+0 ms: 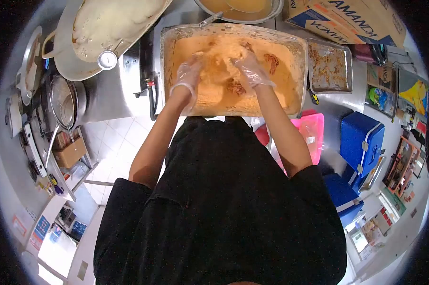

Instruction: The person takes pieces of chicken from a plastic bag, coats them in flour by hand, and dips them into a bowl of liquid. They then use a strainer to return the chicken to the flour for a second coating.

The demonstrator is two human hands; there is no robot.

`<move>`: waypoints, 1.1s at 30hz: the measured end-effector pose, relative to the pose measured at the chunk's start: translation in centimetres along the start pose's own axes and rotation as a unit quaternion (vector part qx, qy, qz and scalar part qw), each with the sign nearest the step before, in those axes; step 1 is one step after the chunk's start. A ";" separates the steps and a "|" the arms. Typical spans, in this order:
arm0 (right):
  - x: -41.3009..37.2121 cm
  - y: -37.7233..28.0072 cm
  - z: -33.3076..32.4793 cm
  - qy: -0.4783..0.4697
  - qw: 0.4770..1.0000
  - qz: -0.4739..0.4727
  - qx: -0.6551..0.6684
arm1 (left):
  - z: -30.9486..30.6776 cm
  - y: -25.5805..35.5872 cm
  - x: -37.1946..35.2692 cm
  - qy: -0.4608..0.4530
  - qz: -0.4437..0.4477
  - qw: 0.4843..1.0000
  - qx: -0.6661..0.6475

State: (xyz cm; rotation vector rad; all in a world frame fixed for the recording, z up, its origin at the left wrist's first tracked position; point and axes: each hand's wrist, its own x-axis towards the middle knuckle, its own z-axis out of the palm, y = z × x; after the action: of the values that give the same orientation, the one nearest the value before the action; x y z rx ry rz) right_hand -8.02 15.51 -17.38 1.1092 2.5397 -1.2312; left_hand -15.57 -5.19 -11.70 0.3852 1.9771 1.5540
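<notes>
A large clear tub (305,61) holds orange seasoned flour (285,85). Both my hands are inside it in clear plastic gloves. On the left of the tub, my left hand (190,73) reaches into the flour, its fingers coated and smeared by motion. My right hand (248,69) is opposite it, with its fingertips also blurred among the flour. Loose flour is heaped and flying between the two hands. Reddish-brown coated pieces, perhaps meat, lie near my right hand: one piece (272,62) to its right and another piece (235,87) below it.
A crumb-strewn metal tray (329,88) adjoins the tub on the right. Behind stand a bowl of tan liquid (243,21) and a cardboard box (347,21). A pan of foaming oil (115,23) with a dial thermometer (107,60) is at left. Blue coolers (361,137) stand at right.
</notes>
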 end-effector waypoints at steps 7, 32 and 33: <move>-1.4 12.2 -5.1 -0.045 0.899 -0.176 -0.398 | -0.5 -8.0 -0.9 -0.228 -0.079 0.876 0.418; -2.6 7.1 -4.0 -0.029 0.983 0.022 0.180 | 3.2 -2.1 1.8 -0.016 -0.047 0.999 0.017; -1.9 8.5 -4.1 0.060 0.985 -0.115 0.118 | 1.8 -2.4 2.9 0.005 -0.084 0.992 0.095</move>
State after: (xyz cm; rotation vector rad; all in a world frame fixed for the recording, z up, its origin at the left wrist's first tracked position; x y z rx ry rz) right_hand -0.26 20.82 -19.31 0.9794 2.7293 -1.6041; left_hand -16.46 -2.76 -15.01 0.2785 2.1133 1.2720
